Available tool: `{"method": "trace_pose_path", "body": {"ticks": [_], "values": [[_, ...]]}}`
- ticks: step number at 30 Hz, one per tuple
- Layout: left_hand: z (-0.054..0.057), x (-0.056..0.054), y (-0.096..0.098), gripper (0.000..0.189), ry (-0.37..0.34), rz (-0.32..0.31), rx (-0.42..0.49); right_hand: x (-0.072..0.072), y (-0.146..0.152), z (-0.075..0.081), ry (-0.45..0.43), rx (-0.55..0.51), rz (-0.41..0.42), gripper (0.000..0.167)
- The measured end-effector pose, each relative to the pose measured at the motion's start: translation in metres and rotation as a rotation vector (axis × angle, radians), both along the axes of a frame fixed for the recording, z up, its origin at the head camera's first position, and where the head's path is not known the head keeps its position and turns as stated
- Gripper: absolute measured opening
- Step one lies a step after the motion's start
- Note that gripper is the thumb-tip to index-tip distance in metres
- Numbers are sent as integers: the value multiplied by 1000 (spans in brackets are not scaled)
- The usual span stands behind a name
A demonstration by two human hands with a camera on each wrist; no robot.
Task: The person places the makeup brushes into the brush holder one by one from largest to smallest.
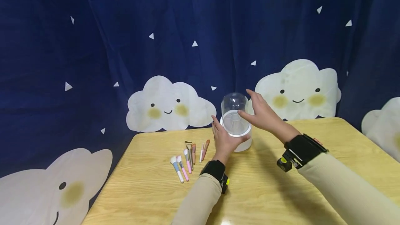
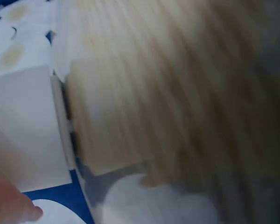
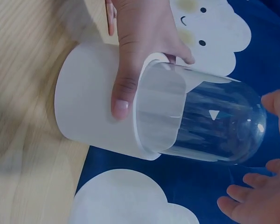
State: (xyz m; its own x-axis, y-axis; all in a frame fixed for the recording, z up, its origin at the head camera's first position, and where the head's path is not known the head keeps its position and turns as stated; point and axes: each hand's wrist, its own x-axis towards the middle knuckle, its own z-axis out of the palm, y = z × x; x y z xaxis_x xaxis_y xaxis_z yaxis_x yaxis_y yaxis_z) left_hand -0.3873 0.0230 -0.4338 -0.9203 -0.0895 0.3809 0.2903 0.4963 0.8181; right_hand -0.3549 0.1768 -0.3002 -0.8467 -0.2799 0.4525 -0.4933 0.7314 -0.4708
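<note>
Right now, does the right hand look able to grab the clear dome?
Likely yes: the right hand is open beside the clear dome, and nothing visible stands between them. The left hand is lower, around the white base, leaving the dome's upper part free.

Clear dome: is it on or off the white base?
On. In the right wrist view, the clear dome meets the white base with no gap showing between them.
</note>
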Motion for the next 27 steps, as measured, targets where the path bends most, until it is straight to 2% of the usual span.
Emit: {"method": "trace_pose_path", "body": {"ticks": [3,6,13,17,21,27], "values": [[-2,-3,-4,157,33,-44,53,-6,-7,-3,-32,3,35,92],[-2,-5,-6,155,44,-84,51,-11,-13,-5,-48,0,62,98],[-1,1,-9,140,39,-67,-63,-15,-29,-5,-77,-47,-1,109],[-1,8,-9,130,42,-85,-63,-15,-36,-8,-68,-91,-49,109],[-4,13,-12,130,50,-83,-65,-14,-43,-12,-40,-124,-74,104],[0,13,-13,130,22,-79,-75,-13,-44,-6,24,-140,-78,103]]}}
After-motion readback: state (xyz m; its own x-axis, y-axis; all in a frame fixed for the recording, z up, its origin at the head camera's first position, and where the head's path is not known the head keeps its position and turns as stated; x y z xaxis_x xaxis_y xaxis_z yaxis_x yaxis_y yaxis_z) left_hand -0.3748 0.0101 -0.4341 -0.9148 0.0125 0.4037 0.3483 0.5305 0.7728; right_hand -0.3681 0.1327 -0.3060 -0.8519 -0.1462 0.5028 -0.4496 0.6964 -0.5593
